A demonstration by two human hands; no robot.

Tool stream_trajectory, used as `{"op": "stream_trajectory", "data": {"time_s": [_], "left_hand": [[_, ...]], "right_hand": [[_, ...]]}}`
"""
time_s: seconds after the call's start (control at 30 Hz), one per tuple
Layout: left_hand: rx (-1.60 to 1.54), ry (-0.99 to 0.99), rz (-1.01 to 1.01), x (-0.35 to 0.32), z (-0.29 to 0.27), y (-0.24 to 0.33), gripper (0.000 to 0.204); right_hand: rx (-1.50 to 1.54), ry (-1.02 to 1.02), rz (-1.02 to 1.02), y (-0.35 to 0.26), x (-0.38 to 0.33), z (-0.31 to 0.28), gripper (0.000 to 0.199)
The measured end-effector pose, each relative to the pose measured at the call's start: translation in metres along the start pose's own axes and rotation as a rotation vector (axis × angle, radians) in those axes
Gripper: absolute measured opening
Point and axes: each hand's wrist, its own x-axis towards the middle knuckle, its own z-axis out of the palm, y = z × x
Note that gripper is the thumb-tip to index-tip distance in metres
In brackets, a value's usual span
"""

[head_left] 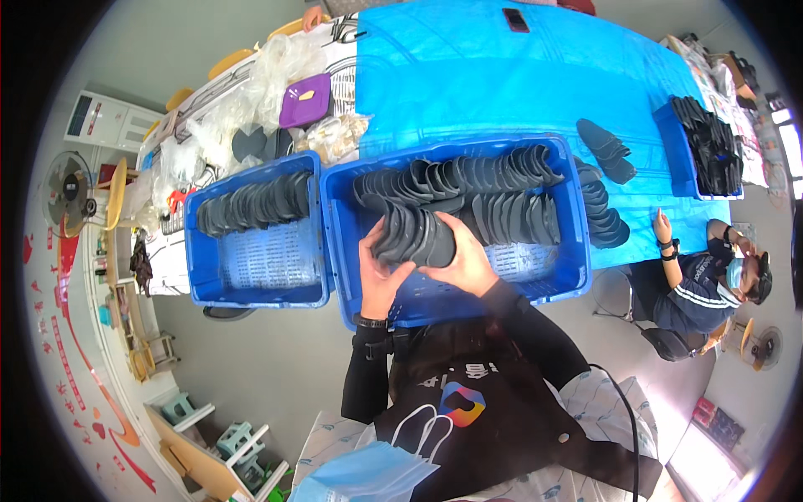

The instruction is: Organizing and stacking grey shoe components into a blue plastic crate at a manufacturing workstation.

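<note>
Between both hands I hold a stack of dark grey, curved insoles [411,236], nested one against another. My left hand [381,272] is wrapped round its left side, and my right hand [465,261] grips the right side, thumbs toward me. The stack is over a large blue plastic crate [580,276], close to its front left part. Inside that crate stand rows of the same insoles [506,171], along the back and in the middle. To the left, a second blue crate [258,303] has one row of insoles [255,203] along its far side.
Loose insoles [606,151] lie on the blue-covered table [468,71], right of the crate. Farther right is a blue bin [679,159] of black pieces. A purple tray [305,100] and clear plastic bags [280,67] sit behind the left crate. A masked person [698,280] sits at right.
</note>
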Motion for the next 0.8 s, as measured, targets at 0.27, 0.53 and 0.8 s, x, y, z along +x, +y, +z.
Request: {"op": "stream_trajectory", "data": {"time_s": [0.27,0.53,0.8], "left_hand": [[0.052,-0.355,0.349,0.018,-0.012,0.043,0.090],[0.144,-0.180,-0.425,0.018,-0.046,-0.053,0.056],[0.317,-0.157,-0.493,0.036,-0.055,-0.131,0.100]], "right_hand": [[-0.173,0.214,-0.221,-0.057,-0.003,-0.012,0.098],[0.048,-0.156,0.499,0.093,-0.036,0.062,0.104],[-0.469,-0.245,0.241,0.019,0.015,0.006,0.095]]}}
